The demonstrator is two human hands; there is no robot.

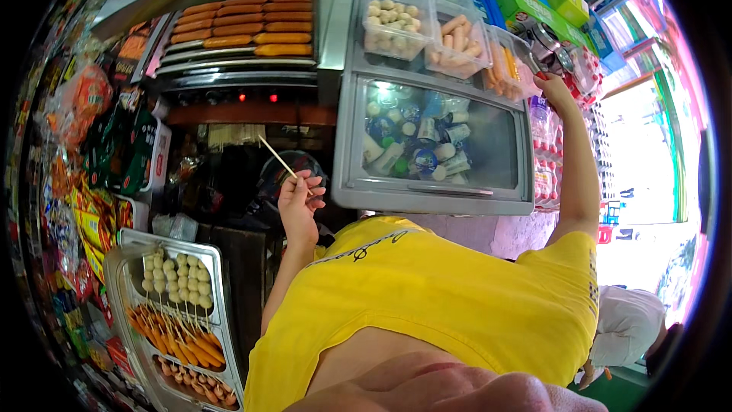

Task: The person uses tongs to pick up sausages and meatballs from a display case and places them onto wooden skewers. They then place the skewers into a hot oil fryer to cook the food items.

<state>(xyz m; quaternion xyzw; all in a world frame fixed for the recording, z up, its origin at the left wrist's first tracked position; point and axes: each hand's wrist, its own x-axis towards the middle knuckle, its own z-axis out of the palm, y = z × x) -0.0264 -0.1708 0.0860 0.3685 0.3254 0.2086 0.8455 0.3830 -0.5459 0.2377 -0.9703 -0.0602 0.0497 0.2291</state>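
Note:
My left hand (300, 200) holds a thin wooden skewer (278, 156) with nothing on it, slanting up and away. My right hand (553, 93) reaches far forward and grips the red handle of a metal utensil (534, 64); its exact kind is hard to make out. That utensil is by a clear plastic bin of orange and yellow sausages (506, 66). Left of it stand a bin of pale pink sausages (457, 46) and a bin of whitish balls (394, 20). These bins rest on a grey chest freezer (349, 154) with a glass lid over packaged frozen goods.
A roller grill (234, 68) with rows of sausages and red lights is ahead-left. Beside me on the left, a metal tray (214, 274) contains skewered balls and sausages. Snack packets (91, 217) line the far left. Boxes (520, 6) stand beyond the bins. Another person (626, 320) is behind-right.

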